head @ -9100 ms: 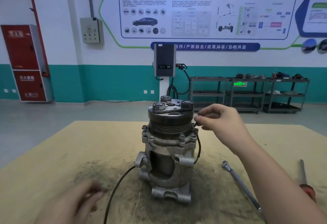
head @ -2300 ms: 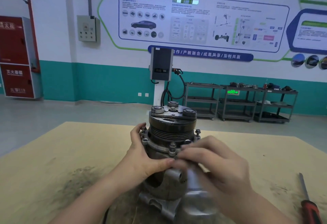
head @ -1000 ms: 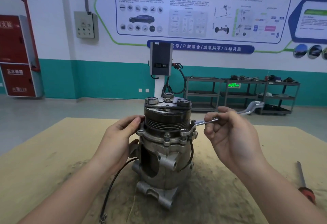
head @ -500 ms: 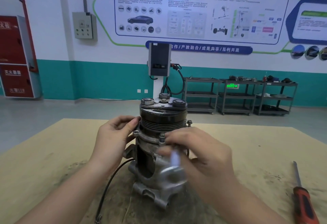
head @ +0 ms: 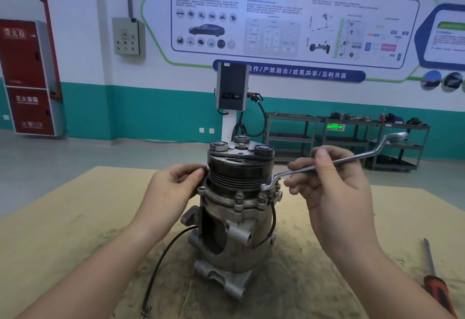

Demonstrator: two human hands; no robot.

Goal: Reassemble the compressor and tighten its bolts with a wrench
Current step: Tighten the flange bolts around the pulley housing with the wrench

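Note:
The grey metal compressor (head: 234, 220) stands upright on the tan table (head: 75, 208), black grooved pulley on top. My left hand (head: 171, 190) holds its left side at the flange, fingers curled against the pulley. My right hand (head: 332, 182) grips a silver offset ring wrench (head: 352, 158). The wrench's ring end sits on a flange bolt (head: 270, 187) at the compressor's right side, and its handle points up and to the right. Other bolts (head: 239, 196) stand along the flange's front.
A red-handled screwdriver (head: 436, 281) lies at the table's right edge. A black cable (head: 161, 260) trails from the compressor toward the front. Dark grit covers the table around the base. Shelving carts (head: 352, 140) and a charger post (head: 232, 92) stand far behind.
Half a second ago my right hand was blurred in front of the compressor; it has swung back to the right with the wrench, whose ring end sits on the right flange bolt. Left hand unchanged.

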